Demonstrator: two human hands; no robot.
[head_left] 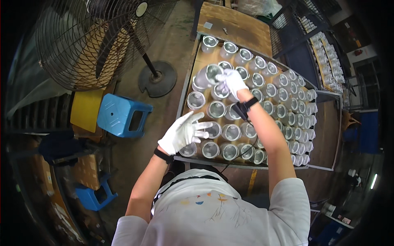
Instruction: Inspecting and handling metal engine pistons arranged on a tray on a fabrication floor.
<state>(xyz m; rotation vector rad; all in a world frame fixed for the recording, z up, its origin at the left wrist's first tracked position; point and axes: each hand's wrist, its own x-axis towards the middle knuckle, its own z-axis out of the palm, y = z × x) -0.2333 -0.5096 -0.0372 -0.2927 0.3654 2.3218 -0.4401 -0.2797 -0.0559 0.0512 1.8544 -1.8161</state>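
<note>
My right hand, in a white glove, grips the rim of a silver metal cup. The cup is tilted and raised over the other cups, its open mouth toward me. Gloved in white too, my left hand hovers over the near left corner of the board with its fingers spread and nothing in them. Below it, a silver cup stands beside its fingertips. Rows of similar round, flanged cups stand upright on a wooden board in a metal-framed cart. My right forearm hides some of them.
A large fan on a round base stands at the far left. Closer on that side are a blue stool and a second blue stool. Racks of more cups stand at the far right. A dark cable crosses the cups.
</note>
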